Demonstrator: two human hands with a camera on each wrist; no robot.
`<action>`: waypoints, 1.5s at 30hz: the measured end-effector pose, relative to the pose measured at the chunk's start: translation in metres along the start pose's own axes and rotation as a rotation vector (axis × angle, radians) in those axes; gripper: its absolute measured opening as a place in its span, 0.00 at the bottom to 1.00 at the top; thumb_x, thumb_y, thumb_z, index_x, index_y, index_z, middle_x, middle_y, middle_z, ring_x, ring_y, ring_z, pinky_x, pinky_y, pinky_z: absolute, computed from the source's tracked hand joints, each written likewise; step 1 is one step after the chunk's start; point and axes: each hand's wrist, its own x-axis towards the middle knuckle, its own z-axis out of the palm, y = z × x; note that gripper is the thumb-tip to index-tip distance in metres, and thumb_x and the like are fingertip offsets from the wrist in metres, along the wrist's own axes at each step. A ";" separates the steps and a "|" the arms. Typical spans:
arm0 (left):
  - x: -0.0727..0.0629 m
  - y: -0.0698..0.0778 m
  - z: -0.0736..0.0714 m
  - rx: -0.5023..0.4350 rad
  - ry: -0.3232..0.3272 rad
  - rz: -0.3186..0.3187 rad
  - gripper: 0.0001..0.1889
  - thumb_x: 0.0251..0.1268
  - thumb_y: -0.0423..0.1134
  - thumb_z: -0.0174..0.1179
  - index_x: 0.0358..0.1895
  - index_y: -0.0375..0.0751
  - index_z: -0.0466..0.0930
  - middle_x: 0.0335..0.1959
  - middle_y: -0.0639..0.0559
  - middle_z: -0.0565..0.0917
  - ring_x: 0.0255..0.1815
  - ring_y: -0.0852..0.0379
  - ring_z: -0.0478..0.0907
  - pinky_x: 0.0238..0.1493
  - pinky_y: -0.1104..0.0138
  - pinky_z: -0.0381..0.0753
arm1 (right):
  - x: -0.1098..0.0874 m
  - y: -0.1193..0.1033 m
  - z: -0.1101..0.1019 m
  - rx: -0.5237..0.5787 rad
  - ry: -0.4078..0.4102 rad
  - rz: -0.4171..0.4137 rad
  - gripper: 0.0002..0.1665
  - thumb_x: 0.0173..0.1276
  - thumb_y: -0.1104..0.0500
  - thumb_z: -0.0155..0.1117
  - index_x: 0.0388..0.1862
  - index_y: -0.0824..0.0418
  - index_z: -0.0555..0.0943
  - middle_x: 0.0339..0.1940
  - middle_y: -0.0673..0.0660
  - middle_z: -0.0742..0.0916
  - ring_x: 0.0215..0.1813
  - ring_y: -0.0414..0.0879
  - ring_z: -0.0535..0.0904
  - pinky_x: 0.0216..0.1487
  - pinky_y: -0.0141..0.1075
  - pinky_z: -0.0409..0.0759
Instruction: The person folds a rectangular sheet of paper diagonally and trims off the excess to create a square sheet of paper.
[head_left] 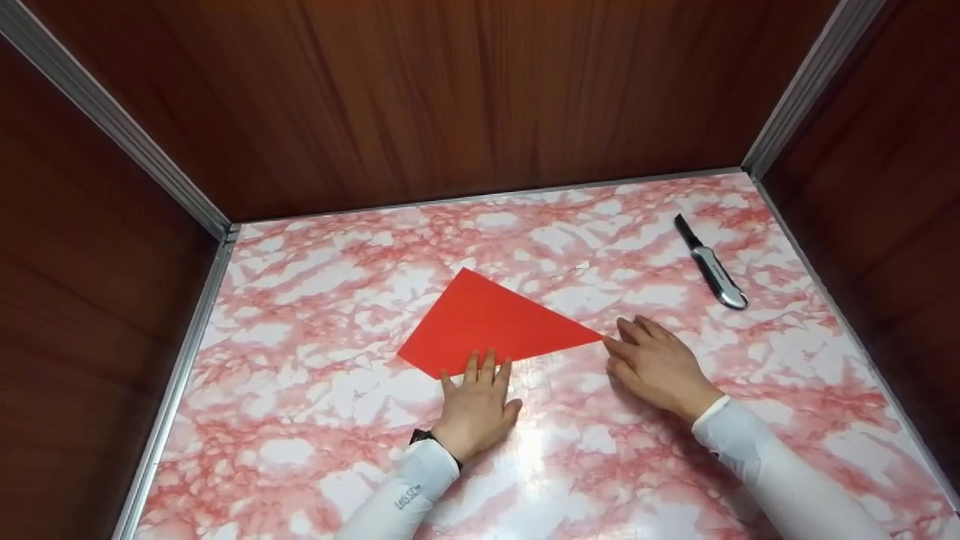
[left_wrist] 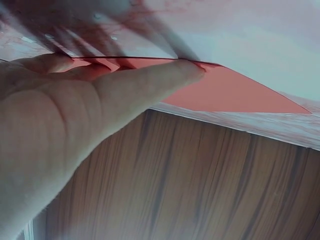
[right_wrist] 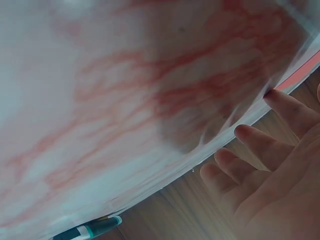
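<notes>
We are resting our left hand (head_left: pixel 476 416) at the near edge of a red sheet of paper (head_left: pixel 480 315), its fingers (head_left: pixel 487 367) spread wide and fairly straight, their tips lying on the paper. The sheet is lying at the middle of the pink-and-white marbled counter (head_left: pixel 315 405), a four-sided shape narrowing to a sharp corner on the right. At that corner we are placing our right hand (head_left: pixel 656 371), its index fingertip touching the point and its other fingers lightly bent and apart; we cannot tell whether the thumb is touching the paper. We are wearing white sleeves (head_left: pixel 780 465) and, on the left wrist, a black band (head_left: pixel 421 436). Beyond the right hand, a utility knife (head_left: pixel 720 277) is lying near the counter's far right corner, and wood-grain panels (head_left: pixel 450 97) are standing around the counter.
</notes>
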 end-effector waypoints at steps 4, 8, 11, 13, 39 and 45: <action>0.000 0.000 0.000 0.009 0.014 0.004 0.37 0.76 0.61 0.48 0.82 0.48 0.58 0.82 0.42 0.55 0.82 0.38 0.50 0.65 0.24 0.54 | 0.000 0.002 -0.001 -0.006 0.027 0.011 0.26 0.76 0.49 0.57 0.66 0.60 0.82 0.70 0.68 0.77 0.73 0.67 0.68 0.73 0.57 0.64; 0.001 0.000 0.001 0.022 0.011 0.002 0.37 0.76 0.62 0.48 0.82 0.48 0.58 0.82 0.43 0.55 0.81 0.38 0.50 0.65 0.24 0.54 | -0.002 0.004 -0.002 0.000 0.014 0.031 0.27 0.75 0.51 0.56 0.68 0.61 0.81 0.70 0.68 0.78 0.72 0.67 0.70 0.70 0.57 0.68; 0.001 0.000 0.001 0.026 0.004 0.001 0.38 0.77 0.63 0.46 0.82 0.49 0.56 0.83 0.43 0.54 0.82 0.39 0.49 0.65 0.24 0.54 | -0.002 0.004 -0.004 0.012 0.006 0.037 0.28 0.75 0.52 0.55 0.69 0.61 0.79 0.71 0.68 0.77 0.72 0.67 0.70 0.68 0.59 0.69; 0.001 0.000 0.001 0.028 0.000 -0.001 0.38 0.77 0.63 0.46 0.83 0.50 0.56 0.83 0.44 0.53 0.82 0.40 0.49 0.65 0.24 0.54 | -0.001 0.003 -0.006 0.021 0.015 0.045 0.29 0.75 0.53 0.54 0.71 0.62 0.77 0.72 0.68 0.75 0.73 0.67 0.68 0.69 0.60 0.68; 0.006 -0.009 0.003 0.040 0.014 0.035 0.40 0.77 0.69 0.37 0.83 0.50 0.54 0.84 0.45 0.50 0.83 0.41 0.44 0.69 0.26 0.44 | 0.021 -0.050 0.017 0.034 -0.102 -0.178 0.36 0.80 0.44 0.52 0.78 0.63 0.67 0.79 0.63 0.67 0.81 0.61 0.56 0.78 0.54 0.56; 0.011 -0.013 0.002 0.029 0.029 0.094 0.38 0.79 0.65 0.39 0.81 0.45 0.59 0.82 0.41 0.53 0.83 0.39 0.47 0.79 0.42 0.41 | 0.019 -0.052 0.013 0.038 -0.104 -0.183 0.37 0.81 0.41 0.50 0.78 0.63 0.68 0.80 0.61 0.66 0.82 0.59 0.55 0.78 0.53 0.55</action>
